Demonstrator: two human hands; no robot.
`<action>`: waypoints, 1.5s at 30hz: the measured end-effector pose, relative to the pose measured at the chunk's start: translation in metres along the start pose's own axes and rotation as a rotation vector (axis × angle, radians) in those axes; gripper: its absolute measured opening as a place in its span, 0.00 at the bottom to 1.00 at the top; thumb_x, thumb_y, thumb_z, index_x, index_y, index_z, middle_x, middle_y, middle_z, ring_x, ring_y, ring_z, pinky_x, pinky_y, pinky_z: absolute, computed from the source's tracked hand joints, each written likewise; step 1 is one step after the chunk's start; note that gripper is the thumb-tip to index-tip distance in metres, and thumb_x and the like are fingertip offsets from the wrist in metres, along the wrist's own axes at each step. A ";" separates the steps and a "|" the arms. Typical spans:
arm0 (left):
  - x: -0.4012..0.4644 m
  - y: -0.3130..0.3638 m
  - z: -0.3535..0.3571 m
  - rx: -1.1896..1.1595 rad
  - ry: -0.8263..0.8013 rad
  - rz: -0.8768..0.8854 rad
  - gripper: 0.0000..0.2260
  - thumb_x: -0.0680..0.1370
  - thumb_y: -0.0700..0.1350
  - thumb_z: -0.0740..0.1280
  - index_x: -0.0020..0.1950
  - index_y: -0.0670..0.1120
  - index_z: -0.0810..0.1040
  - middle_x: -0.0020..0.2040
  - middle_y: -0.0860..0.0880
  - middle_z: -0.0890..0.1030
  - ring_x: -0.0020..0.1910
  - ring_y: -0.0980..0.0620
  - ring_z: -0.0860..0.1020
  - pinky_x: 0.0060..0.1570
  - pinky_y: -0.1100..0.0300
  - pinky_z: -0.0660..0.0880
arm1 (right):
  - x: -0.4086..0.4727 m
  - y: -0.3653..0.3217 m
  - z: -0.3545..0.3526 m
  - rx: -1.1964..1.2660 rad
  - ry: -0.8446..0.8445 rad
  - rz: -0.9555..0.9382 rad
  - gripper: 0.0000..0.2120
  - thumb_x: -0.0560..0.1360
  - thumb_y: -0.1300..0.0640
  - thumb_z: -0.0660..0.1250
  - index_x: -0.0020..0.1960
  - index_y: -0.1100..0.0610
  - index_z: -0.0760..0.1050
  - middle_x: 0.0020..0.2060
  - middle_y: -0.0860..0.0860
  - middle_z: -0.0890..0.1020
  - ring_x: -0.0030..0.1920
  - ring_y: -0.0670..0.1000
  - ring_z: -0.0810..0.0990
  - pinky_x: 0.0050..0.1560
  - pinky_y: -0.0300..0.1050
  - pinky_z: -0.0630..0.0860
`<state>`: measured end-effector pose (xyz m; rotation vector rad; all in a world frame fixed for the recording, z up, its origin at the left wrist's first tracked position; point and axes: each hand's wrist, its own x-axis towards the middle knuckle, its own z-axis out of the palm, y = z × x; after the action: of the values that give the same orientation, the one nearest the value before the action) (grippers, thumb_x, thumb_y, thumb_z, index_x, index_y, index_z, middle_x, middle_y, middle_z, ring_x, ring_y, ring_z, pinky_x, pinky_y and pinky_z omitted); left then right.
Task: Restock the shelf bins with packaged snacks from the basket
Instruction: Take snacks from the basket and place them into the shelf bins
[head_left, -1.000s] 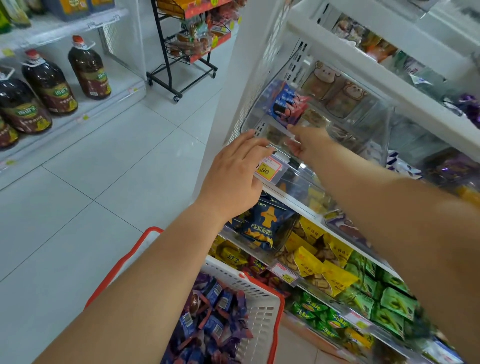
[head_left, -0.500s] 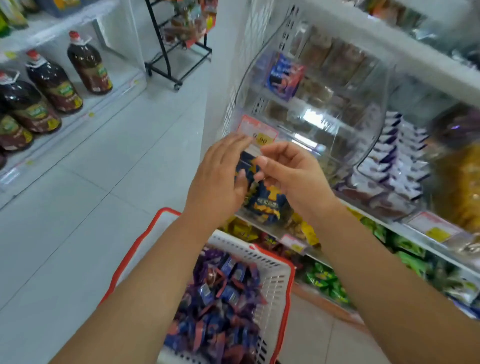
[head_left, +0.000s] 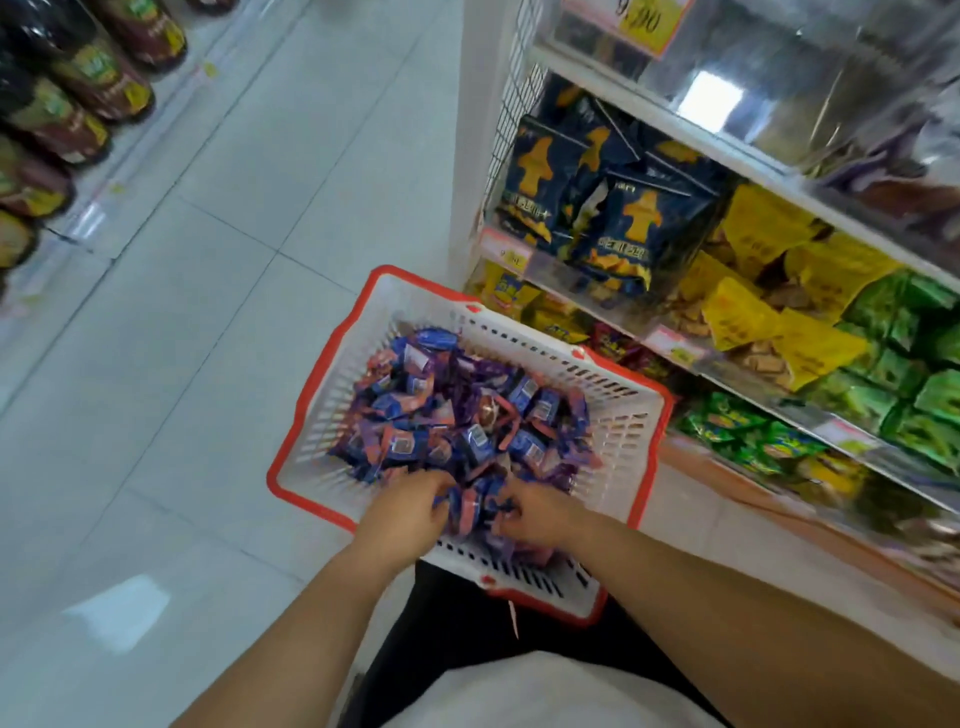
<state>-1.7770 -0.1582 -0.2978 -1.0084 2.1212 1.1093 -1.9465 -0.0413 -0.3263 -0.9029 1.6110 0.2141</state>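
1. Both hands are digging into the basket: the left hand and right hand are curling round blue-and-purple snack packets at the pile's near edge.
2. Gathering is the step in hand, I'd say.
3. Next, lifting the handful to the clear shelf bin above.

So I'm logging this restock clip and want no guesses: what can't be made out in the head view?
- How many snack packs the left hand and right hand hold: curled fingers and the pile hide each grip.
- The clear bin contents: glare, blur and the top edge cut it off.
- The price tag figure: cropped, blurred.
- The basket floor: packs cover it.
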 end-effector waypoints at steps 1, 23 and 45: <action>-0.001 -0.002 0.005 -0.007 -0.012 0.002 0.16 0.82 0.45 0.60 0.70 0.51 0.72 0.66 0.49 0.77 0.59 0.48 0.76 0.54 0.53 0.75 | 0.001 -0.001 0.006 -0.111 -0.003 -0.006 0.24 0.76 0.44 0.66 0.68 0.51 0.67 0.57 0.57 0.77 0.57 0.59 0.76 0.51 0.47 0.73; 0.002 0.057 -0.100 -0.815 0.013 0.143 0.10 0.77 0.44 0.71 0.57 0.52 0.79 0.52 0.55 0.84 0.55 0.54 0.82 0.55 0.54 0.79 | -0.097 -0.039 -0.119 0.777 0.346 -0.390 0.09 0.79 0.69 0.62 0.49 0.57 0.75 0.39 0.49 0.78 0.33 0.38 0.76 0.36 0.30 0.71; 0.010 0.231 -0.284 0.086 0.935 0.704 0.26 0.81 0.58 0.58 0.76 0.47 0.63 0.73 0.47 0.70 0.73 0.48 0.66 0.72 0.52 0.59 | -0.229 -0.090 -0.330 0.911 1.208 -0.599 0.11 0.72 0.64 0.74 0.50 0.53 0.75 0.33 0.47 0.81 0.27 0.45 0.76 0.27 0.36 0.68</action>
<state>-2.0025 -0.3143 -0.0552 -0.8276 3.4293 0.8810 -2.1421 -0.2002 -0.0012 -0.7177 2.0289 -1.6300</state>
